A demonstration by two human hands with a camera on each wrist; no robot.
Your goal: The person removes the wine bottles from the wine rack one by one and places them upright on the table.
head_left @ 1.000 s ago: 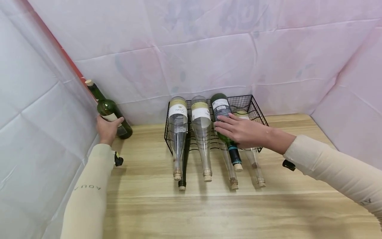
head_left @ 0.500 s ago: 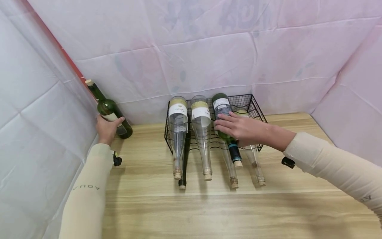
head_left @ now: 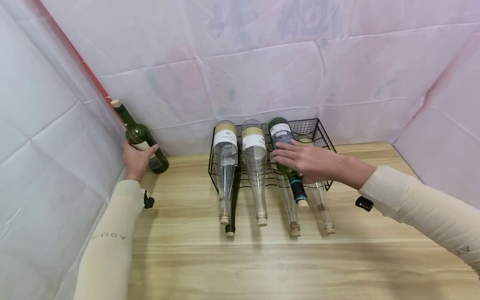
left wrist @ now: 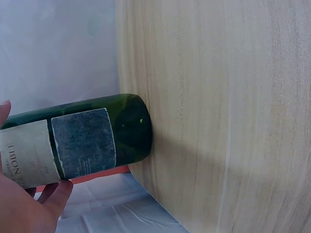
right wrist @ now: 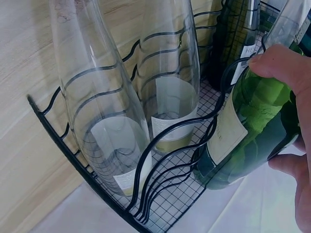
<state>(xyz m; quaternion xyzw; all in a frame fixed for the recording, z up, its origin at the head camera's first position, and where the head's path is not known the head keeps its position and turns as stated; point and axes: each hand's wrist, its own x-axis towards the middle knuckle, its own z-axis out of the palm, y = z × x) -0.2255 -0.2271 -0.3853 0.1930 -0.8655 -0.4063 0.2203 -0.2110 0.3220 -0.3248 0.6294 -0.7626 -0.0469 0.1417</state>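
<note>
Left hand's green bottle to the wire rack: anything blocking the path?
Nothing visible stands on the tabletop between the green bottle in the left hand and the wire rack. At the wire rack's left end, though, a clear bottle lies on top.

Rack and bottle (far left) leave passing room.

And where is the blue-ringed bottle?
In the head view, the blue-ringed bottle is right of centre over the wire rack, in the right hand, beside a clear bottle.
</note>
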